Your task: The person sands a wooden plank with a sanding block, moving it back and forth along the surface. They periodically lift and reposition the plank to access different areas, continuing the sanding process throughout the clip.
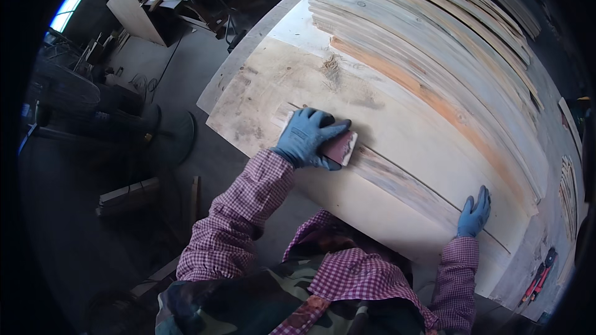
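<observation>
A long narrow wooden board (403, 181) with grey streaks lies across the pale worktable, running from upper left to lower right. My left hand (303, 139), in a blue glove, grips a sanding block (339, 149) and rests it on the board left of the middle. The block has a reddish-brown face and a pale, ragged edge. Near the board's right end my right hand (474, 213), also gloved in blue, lies with its fingers stretched out on the wood. It holds nothing. The underside of the block is hidden.
Beyond the board, a large stack of planks (428, 43) covers the table's far side. Wood shavings (331, 69) lie on the tabletop (273, 68). Red-handled pliers (539, 278) sit at the right edge. Timber pieces (128, 196) lie on the floor at left.
</observation>
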Demonstrator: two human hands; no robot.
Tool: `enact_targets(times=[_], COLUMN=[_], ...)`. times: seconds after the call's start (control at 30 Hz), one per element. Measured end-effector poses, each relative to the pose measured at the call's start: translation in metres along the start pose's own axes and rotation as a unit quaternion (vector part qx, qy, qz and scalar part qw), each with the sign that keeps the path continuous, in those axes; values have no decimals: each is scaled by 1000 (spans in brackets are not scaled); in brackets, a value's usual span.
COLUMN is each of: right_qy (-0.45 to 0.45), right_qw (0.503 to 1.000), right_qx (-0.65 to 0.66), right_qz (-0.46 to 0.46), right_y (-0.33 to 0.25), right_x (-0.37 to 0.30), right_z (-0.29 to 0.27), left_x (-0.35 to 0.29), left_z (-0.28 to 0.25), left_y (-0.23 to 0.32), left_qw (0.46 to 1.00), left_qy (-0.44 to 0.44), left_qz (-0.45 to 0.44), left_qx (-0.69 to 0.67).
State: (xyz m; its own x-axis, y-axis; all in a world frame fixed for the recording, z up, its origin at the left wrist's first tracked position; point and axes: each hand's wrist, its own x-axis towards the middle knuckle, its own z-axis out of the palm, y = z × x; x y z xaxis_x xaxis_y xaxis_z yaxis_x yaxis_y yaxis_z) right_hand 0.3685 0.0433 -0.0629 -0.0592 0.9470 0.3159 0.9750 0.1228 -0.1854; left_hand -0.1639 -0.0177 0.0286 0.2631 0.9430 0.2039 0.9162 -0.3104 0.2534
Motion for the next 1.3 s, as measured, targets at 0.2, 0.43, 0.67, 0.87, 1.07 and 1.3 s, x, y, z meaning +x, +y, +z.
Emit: enact_targets(times=[0.2, 0.43, 0.67, 0.87, 1.07, 1.3], right_qy=[-12, -9, -5, -28, -36, -29], right_qw=[1000, 999, 1000, 995, 996, 997], right_qx=[14, 30, -28, 31, 45, 42], right_qz=[-5, 13, -6, -94, -73, -64], right_y=[14, 4, -17, -8, 1, -6], right_x=[-2, -2, 2, 2, -2, -2], right_z=[-2, 0, -12, -11, -17, -15], left_x=[13, -27, -2, 52, 27, -29], left_z=[38, -36, 0, 67, 65, -24], left_y=[89, -91, -9, 173, 123, -88], left_qw=[979, 996, 999, 982, 984, 968], left_qy=[-55, -32, 4, -129, 11, 34], left_qz=[159, -87, -43, 126, 153, -229], left_qx=[-112, -8, 30, -63, -85, 99])
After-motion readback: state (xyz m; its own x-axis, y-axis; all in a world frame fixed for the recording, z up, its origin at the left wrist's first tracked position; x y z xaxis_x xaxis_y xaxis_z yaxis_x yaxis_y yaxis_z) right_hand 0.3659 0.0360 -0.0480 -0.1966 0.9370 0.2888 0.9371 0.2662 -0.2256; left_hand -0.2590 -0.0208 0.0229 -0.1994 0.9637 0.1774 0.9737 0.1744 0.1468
